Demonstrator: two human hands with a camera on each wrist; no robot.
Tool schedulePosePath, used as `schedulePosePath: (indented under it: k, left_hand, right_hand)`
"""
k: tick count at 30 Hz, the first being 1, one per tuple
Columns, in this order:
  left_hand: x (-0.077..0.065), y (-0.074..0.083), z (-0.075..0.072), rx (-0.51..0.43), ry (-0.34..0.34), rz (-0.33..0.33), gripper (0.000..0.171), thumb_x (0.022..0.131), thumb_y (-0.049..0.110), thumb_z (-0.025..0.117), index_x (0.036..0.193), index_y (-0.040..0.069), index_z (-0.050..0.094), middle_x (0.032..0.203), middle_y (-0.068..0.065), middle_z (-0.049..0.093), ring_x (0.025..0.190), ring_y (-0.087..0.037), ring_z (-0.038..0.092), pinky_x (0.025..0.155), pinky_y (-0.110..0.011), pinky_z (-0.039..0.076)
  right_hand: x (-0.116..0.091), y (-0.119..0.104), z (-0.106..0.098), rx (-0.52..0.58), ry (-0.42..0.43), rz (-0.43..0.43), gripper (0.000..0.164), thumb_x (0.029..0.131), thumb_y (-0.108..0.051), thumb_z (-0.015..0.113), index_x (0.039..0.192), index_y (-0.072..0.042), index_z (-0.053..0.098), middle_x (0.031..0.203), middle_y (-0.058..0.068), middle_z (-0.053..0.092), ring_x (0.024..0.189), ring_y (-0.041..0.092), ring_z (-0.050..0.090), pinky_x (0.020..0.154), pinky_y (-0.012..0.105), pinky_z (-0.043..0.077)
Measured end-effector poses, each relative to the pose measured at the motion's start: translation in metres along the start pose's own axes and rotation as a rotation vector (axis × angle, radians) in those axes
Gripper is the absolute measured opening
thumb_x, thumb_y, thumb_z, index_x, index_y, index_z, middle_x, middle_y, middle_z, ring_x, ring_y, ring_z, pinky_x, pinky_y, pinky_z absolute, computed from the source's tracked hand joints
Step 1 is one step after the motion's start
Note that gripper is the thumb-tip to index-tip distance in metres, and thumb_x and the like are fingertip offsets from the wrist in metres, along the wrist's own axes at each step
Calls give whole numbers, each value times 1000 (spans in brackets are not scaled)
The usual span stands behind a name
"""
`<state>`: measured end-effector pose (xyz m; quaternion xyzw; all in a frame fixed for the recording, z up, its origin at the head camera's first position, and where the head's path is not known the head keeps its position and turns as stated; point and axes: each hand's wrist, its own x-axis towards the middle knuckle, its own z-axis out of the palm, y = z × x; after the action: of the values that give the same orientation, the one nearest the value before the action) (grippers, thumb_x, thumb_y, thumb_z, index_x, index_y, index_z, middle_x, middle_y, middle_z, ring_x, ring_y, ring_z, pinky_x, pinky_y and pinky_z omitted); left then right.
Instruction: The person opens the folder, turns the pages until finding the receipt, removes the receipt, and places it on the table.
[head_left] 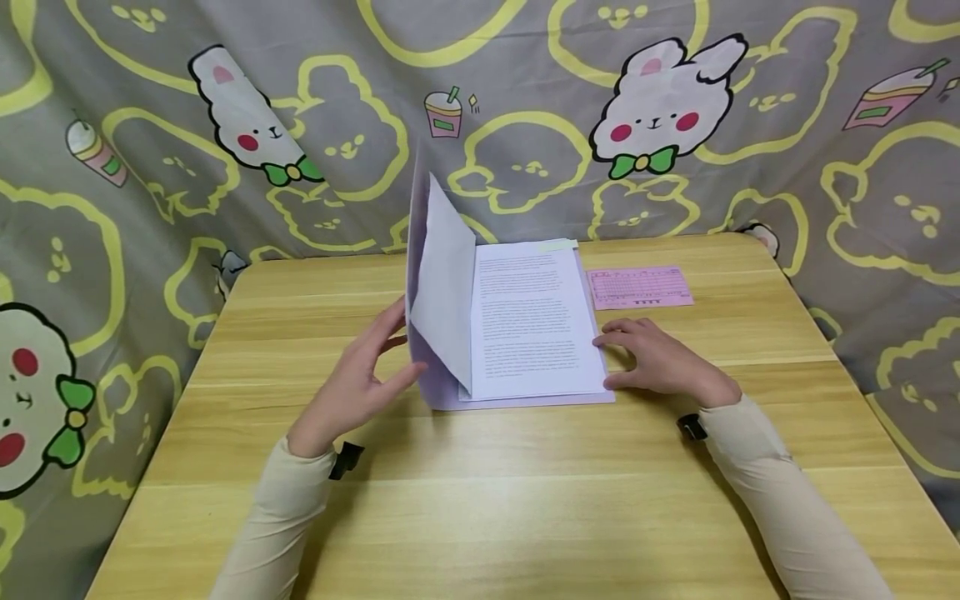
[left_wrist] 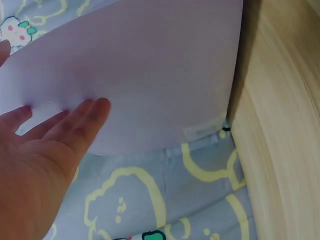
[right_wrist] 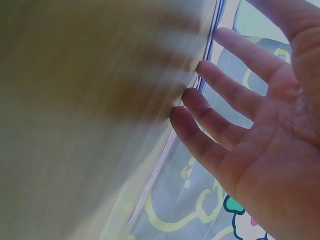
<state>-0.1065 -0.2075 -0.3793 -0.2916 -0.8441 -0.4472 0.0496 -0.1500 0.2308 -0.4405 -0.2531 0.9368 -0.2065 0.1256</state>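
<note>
A light purple folder (head_left: 442,392) lies on the wooden table, its left cover raised nearly upright. Inside it rests a white printed page (head_left: 528,325) with a pale green tab (head_left: 557,245) at its top. A blank white sheet (head_left: 448,283) slants up against the inside of the cover. My left hand (head_left: 356,383) touches the cover's outer face (left_wrist: 150,75) with fairly straight fingertips, the thumb near its front edge. On the right, my right hand (head_left: 660,358) rests its extended fingers (right_wrist: 200,122) against the folder's right edge.
A pink printed slip (head_left: 641,287) lies to the right of the folder, just beyond my right hand. Behind the wooden table (head_left: 525,500) hangs a grey curtain (head_left: 517,75) with cartoon animals, which also drapes along both sides.
</note>
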Motion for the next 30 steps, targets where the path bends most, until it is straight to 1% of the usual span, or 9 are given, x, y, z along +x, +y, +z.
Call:
schedulePosePath:
  k: [5, 8, 11, 13, 15, 18, 21, 25, 30]
  left_hand:
    - [0, -4, 7, 41, -73, -37, 88, 94, 14, 76, 164, 24, 24, 165, -2, 33, 144, -28, 46, 109, -49, 48]
    - [-1, -6, 10, 102, -112, -66, 86, 95, 24, 76, 164, 24, 24, 166, -1, 33, 146, -26, 44, 111, -49, 46]
    - [-2, -9, 13, 192, -156, -88, 85, 95, 32, 75, 164, 21, 26, 166, -4, 34, 149, -28, 38, 117, -50, 39]
    - [-3, -12, 16, 243, -177, -85, 85, 95, 34, 74, 163, 17, 26, 166, -7, 33, 151, -29, 35, 120, -51, 34]
    - [-3, -15, 19, 268, -188, -83, 85, 95, 34, 75, 163, 15, 27, 166, -9, 34, 151, -31, 35, 121, -52, 31]
    - [-4, -18, 23, 275, -200, -88, 85, 94, 35, 76, 163, 16, 29, 165, -8, 34, 150, -32, 37, 120, -52, 33]
    - [-5, -20, 28, 293, -229, -96, 84, 94, 40, 74, 162, 17, 30, 166, -8, 33, 150, -33, 37, 118, -54, 35]
    - [-5, -22, 34, 366, -262, -109, 80, 95, 46, 72, 161, 19, 35, 164, -10, 36, 148, -35, 40, 116, -54, 38]
    - [-5, -22, 38, 444, -253, -127, 78, 92, 50, 73, 157, 19, 43, 160, -13, 43, 143, -37, 47, 111, -56, 44]
  right_hand:
    - [-1, 0, 0, -2, 2, 4, 64, 84, -31, 86, 138, -6, 63, 145, 21, 53, 132, 43, 45, 110, 59, 39]
    - [-1, 0, 0, -4, 4, 3, 64, 84, -31, 86, 138, -6, 63, 145, 21, 53, 132, 43, 46, 110, 59, 39]
    - [-1, 0, 0, -4, 4, 0, 64, 84, -31, 86, 138, -5, 63, 145, 21, 53, 131, 43, 46, 110, 59, 39]
    - [-1, 0, 0, -2, 4, -2, 64, 84, -31, 86, 138, -5, 64, 144, 21, 53, 130, 43, 46, 109, 59, 39]
    - [0, 0, 0, -2, 5, -8, 64, 84, -32, 86, 138, -5, 64, 144, 21, 53, 130, 43, 46, 109, 59, 40]
    - [1, 1, 1, -5, 7, -13, 64, 84, -31, 86, 137, -5, 64, 144, 21, 53, 130, 43, 46, 109, 59, 40]
    - [2, 3, 2, -4, 13, -23, 63, 84, -30, 86, 136, -3, 64, 144, 21, 54, 131, 44, 46, 110, 60, 39]
    - [3, 4, 3, 0, 23, -31, 64, 82, -30, 87, 135, -1, 64, 143, 21, 55, 132, 45, 46, 111, 61, 37]
    - [3, 4, 2, -10, 30, -38, 66, 81, -31, 88, 135, -1, 64, 142, 21, 56, 131, 45, 47, 111, 60, 37]
